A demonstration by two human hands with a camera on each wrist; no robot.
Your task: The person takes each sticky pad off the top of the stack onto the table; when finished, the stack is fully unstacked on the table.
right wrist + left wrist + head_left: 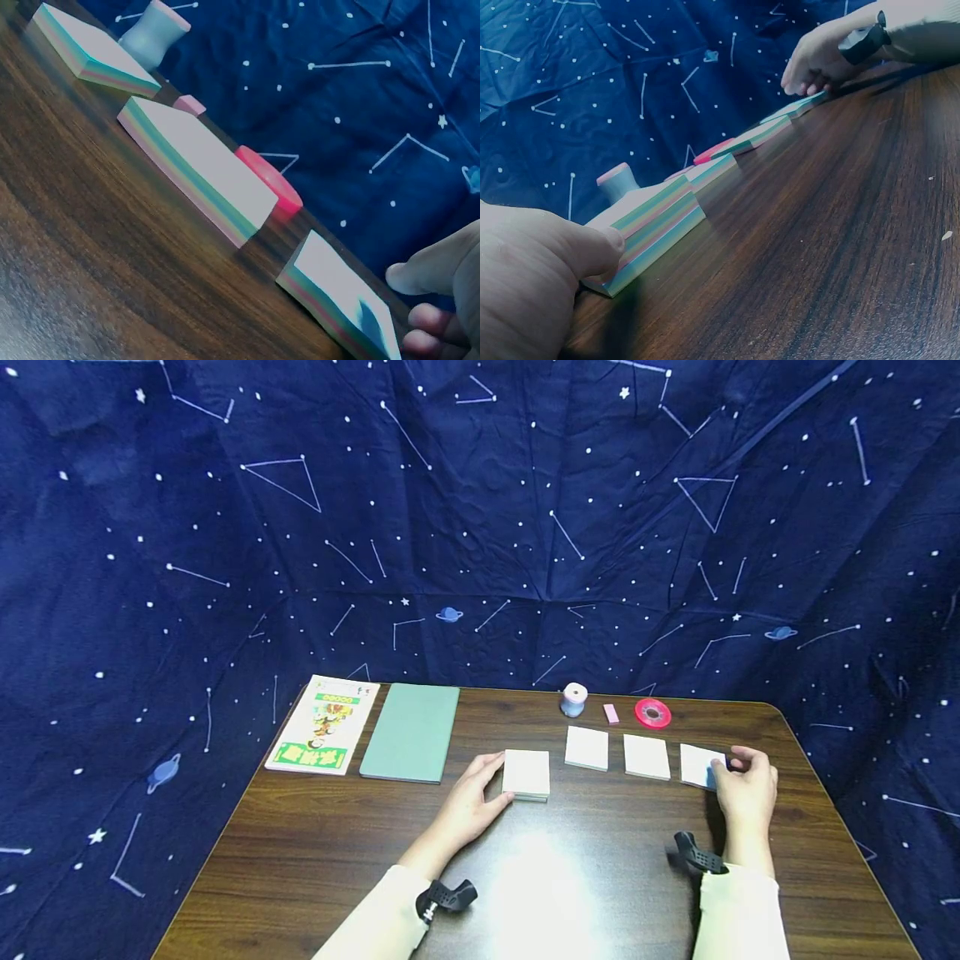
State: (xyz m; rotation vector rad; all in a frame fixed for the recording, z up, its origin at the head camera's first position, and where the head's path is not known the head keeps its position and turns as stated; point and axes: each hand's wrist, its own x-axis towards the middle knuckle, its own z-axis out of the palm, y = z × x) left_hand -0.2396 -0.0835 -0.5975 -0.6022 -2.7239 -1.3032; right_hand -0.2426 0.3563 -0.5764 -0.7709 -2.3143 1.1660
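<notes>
A double-height stack of note pads (527,773), white on top with pastel layered edges, lies at the table's middle. My left hand (474,806) holds its left side, the thumb (604,251) against the front edge and the fingers at the far corner. Farther right, three single note pads lie in a row: a left one (587,748), a middle one (647,757) and a right one (702,766). Over the right pad's outer edge hovers my right hand (747,793), its thumb (412,276) apart from the other fingers and casting a shadow on the white top.
Behind the pads stand a spool-shaped white and blue roll (573,700), a small pink eraser-like block (611,714) and a red ring-shaped tape roll (652,713). On the left lie a green notebook (411,732) and an illustrated booklet (322,725). A starry blue cloth (480,527) hangs behind the table.
</notes>
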